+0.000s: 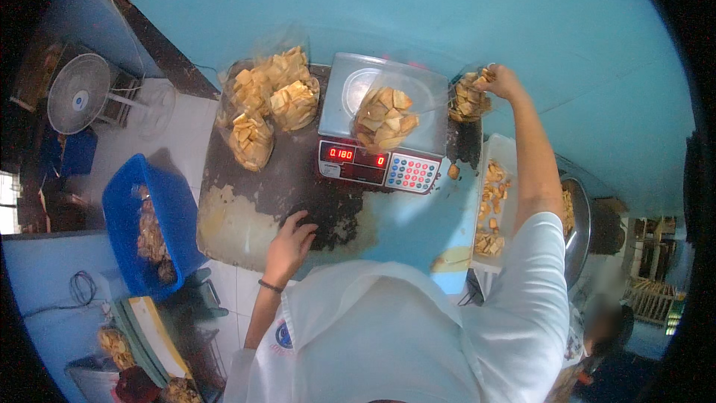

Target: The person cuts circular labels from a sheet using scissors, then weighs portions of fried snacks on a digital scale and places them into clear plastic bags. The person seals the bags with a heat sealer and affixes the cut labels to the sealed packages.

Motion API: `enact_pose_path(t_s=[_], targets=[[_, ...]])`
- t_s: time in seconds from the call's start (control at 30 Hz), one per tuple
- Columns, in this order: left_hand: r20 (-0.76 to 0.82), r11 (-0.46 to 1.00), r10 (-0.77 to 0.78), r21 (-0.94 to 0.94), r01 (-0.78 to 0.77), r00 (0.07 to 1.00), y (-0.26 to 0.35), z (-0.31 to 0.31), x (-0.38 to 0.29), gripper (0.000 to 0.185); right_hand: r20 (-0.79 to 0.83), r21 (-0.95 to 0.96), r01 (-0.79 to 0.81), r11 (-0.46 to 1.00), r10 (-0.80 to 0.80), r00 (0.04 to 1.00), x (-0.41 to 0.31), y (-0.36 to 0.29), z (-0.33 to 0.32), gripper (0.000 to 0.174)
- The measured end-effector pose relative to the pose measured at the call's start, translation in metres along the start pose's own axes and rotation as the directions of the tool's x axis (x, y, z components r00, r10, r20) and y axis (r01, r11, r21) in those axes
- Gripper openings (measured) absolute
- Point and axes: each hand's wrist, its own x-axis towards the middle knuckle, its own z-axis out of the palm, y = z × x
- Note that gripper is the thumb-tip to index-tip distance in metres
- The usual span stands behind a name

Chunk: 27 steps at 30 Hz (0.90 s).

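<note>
My right hand (502, 83) reaches far out to the right, its fingers closed around a few pieces at the top of a clear bag of chips (469, 99). My left hand (289, 246) hovers over or rests on the worn table (235, 224), fingers apart and holding nothing. Between the two, a digital weighing scale (411, 170) shows lit red digits. On its metal pan (338, 112) sits an open clear plastic bag of thick-cut chips (386, 120). Several filled bags of chips (250, 143) stand left of the scale.
A white tub (510, 212) with loose chips stands right of the table, beside a metal basin (579, 235). One loose chip (453, 172) lies near the scale. At left are a blue bin (126, 207) holding bags and a fan (79, 94). Another person (576, 341) is at lower right.
</note>
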Motion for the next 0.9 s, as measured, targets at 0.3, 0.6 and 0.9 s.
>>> enact_pose_path(t_s=[0.3,0.6,0.9], targets=[[-0.012,0.996,0.075,0.052,-0.074,0.997,-0.003,0.002,0.004,0.024,-0.106,0.241,-0.124,0.963,0.153,0.982,-0.008,0.004,-0.027,0.021],[-0.101,0.973,0.227,0.06,-0.222,0.969,0.005,0.0,0.004,0.021,-0.362,0.525,0.479,0.703,-0.325,0.874,-0.094,-0.146,-0.104,0.024],[-0.169,0.951,0.307,0.07,-0.3,0.936,-0.01,-0.001,-0.007,0.02,-0.138,0.597,0.274,0.754,-0.24,0.961,-0.109,-0.183,-0.11,0.027]])
